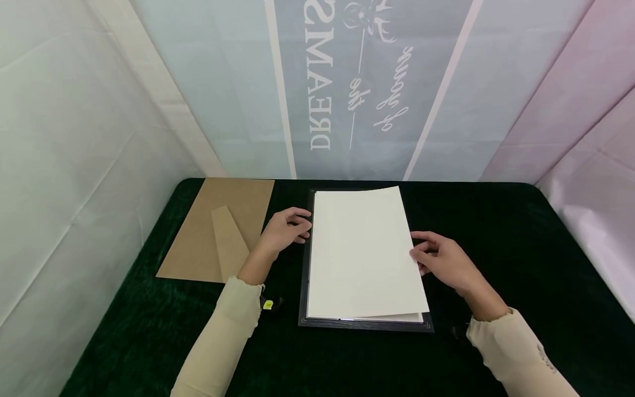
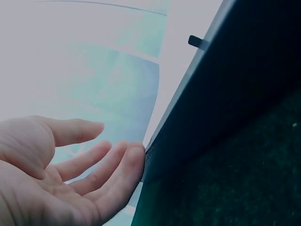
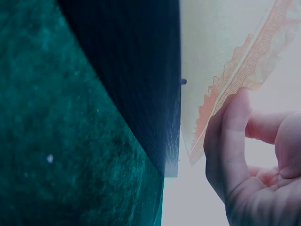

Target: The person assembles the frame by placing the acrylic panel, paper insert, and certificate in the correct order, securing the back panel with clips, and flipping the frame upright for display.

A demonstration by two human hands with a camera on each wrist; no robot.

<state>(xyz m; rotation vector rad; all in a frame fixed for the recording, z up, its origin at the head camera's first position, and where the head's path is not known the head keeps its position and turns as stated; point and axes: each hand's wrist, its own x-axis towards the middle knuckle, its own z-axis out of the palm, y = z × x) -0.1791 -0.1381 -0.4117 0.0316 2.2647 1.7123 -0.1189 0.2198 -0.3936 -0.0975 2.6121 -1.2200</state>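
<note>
A black picture frame (image 1: 367, 325) lies on the dark green cloth, with a white sheet of paper (image 1: 364, 253) over it. The sheet's right side is tilted up off the frame; in the right wrist view its underside shows an orange patterned border (image 3: 235, 75). My right hand (image 1: 446, 264) pinches the sheet's right edge between thumb and fingers. At the frame's left side is my left hand (image 1: 283, 231), its fingers loosely bent. The left wrist view has those fingertips (image 2: 136, 153) touching the frame's outer edge, the thumb apart from it.
A brown backing board (image 1: 188, 242) with a stand leg (image 1: 229, 242) lies at the left of the table. Small dark tabs (image 2: 196, 42) stick out along the frame's rim. Behind the table hangs a printed curtain (image 1: 367, 88).
</note>
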